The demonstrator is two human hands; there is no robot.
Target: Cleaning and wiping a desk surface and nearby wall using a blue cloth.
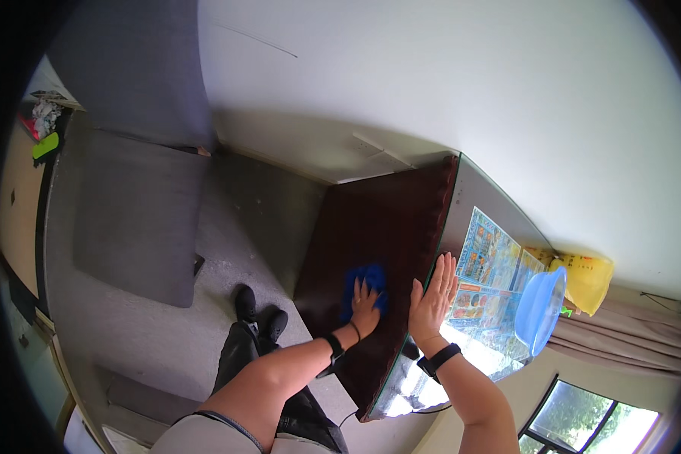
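Observation:
My left hand (365,309) presses a blue cloth (369,275) against the dark red-brown side panel (369,227) of a desk, fingers spread over it. Most of the cloth's middle is under the hand. My right hand (436,295) lies flat at the edge of the glass desktop (479,190), holding nothing, its thumb apart from the fingers. Colourful printed sheets (482,249) bearing pictures and writing lie just beyond its fingers. Farther along the desktop is a light-blue plastic basin (539,312). Both wrists wear black bands.
A yellow plastic bag (590,281) is behind the basin, against the white wall (459,74). Grey upholstered furniture (142,221) stands across the grey floor (244,227). My shoes (245,303) are near the panel's lower edge. Beyond the desk are a curtain (618,335) and a window (573,406).

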